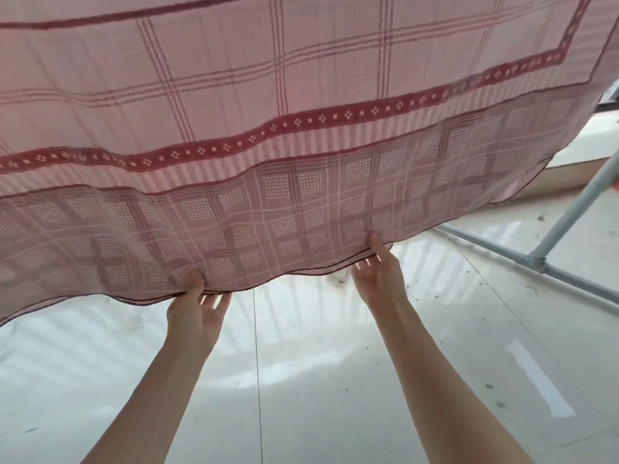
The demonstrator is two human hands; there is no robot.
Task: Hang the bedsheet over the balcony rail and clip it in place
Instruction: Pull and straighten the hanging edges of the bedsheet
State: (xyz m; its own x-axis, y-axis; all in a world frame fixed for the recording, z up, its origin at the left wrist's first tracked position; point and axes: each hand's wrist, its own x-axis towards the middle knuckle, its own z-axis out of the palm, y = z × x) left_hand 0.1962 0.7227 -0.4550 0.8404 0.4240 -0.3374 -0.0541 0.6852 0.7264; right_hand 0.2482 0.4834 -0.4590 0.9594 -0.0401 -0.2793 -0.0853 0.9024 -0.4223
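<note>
A pink bedsheet [301, 105] with a dark red checked pattern and a diamond border band hangs down in front of me and fills the upper half of the view. Its lower hem is doubled, with a second layer showing through. My left hand [197, 313] pinches the bottom hem, thumb on the near side and fingers behind the cloth. My right hand [378, 272] pinches the same hem further right in the same way. The rail that carries the sheet is hidden above the frame. No clip is in view.
A glossy white tiled floor [301, 380] lies below the sheet. At the right stands a grey metal pipe frame [536, 261] with a joint near the floor. A low white ledge [596, 152] runs behind the sheet's right edge.
</note>
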